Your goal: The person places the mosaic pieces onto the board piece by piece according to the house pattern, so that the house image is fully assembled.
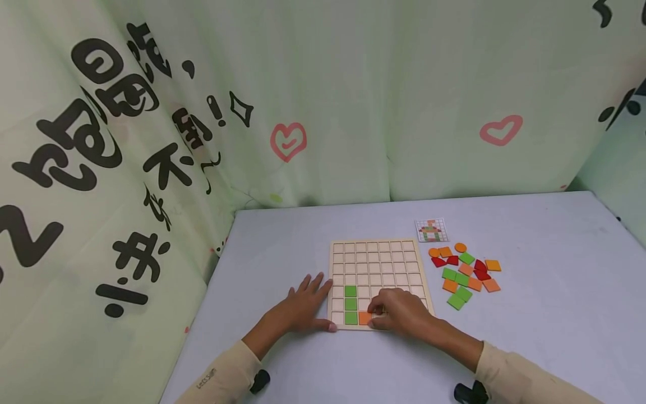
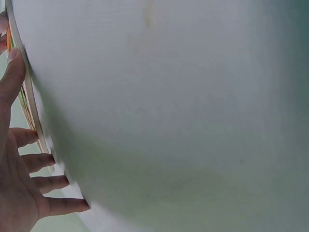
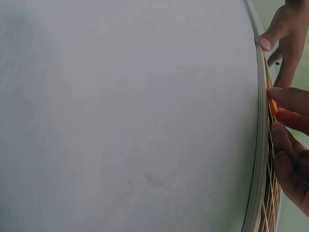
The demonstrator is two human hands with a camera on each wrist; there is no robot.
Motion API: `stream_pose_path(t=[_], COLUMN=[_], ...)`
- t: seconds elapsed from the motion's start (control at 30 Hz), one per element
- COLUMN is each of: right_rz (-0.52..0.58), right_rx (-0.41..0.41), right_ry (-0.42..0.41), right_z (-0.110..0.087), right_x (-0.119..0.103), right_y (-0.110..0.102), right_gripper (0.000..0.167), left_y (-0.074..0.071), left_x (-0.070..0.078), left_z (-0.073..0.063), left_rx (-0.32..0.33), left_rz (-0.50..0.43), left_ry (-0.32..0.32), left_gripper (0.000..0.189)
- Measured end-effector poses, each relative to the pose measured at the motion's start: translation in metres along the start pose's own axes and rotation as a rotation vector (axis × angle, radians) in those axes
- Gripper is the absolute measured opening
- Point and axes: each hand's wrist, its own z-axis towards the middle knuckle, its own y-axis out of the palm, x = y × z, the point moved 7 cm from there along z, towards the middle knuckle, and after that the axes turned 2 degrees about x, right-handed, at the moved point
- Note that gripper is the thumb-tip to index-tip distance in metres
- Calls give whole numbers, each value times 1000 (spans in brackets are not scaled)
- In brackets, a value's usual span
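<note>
A wooden grid board [image 1: 374,246] lies flat on the table. Three green square tiles [image 1: 350,303] stand in one column near its left side. Beside the lowest green one, an orange square tile [image 1: 364,318] sits at a bottom-row cell. My right hand [image 1: 404,314] has its thumb and index finger at this orange tile [image 3: 273,102], pinching it at the board; its other fingers are curled. My left hand [image 1: 305,308] rests at the board's lower left edge, fingers spread and thumb [image 2: 13,72] touching the near corner.
Right of the board lie loose tiles: green squares [image 1: 456,302], orange squares [image 1: 493,265], red pieces [image 1: 480,275] and orange round ones [image 1: 460,247]. A pattern card [image 1: 432,230] with a small coloured figure lies behind them. A printed curtain [image 1: 343,112] hangs behind the white table [image 1: 282,247].
</note>
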Motion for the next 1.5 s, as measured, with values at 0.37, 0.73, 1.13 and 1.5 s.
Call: stream_pose_path(t=[0.37,0.73,1.13,1.5], right_rz=[-10,82,147,-50], right_rx=[1,-92,19,209], right_ry=[-2,-97,1,198], right_z=[0,-8,-27,-52], right_x=[1,13,70,129], right_y=[1,-2,-50,-92], right_gripper=[21,30,31,27], left_y=[2,3,0,5], left_x=[-1,-2,-1,-3], left_z=[2,3,0,2], left_rx=[4,1,5,-4], left_rz=[12,10,3,3], left_ry=[-2,7,14,6], left_gripper=[104,104,105,104])
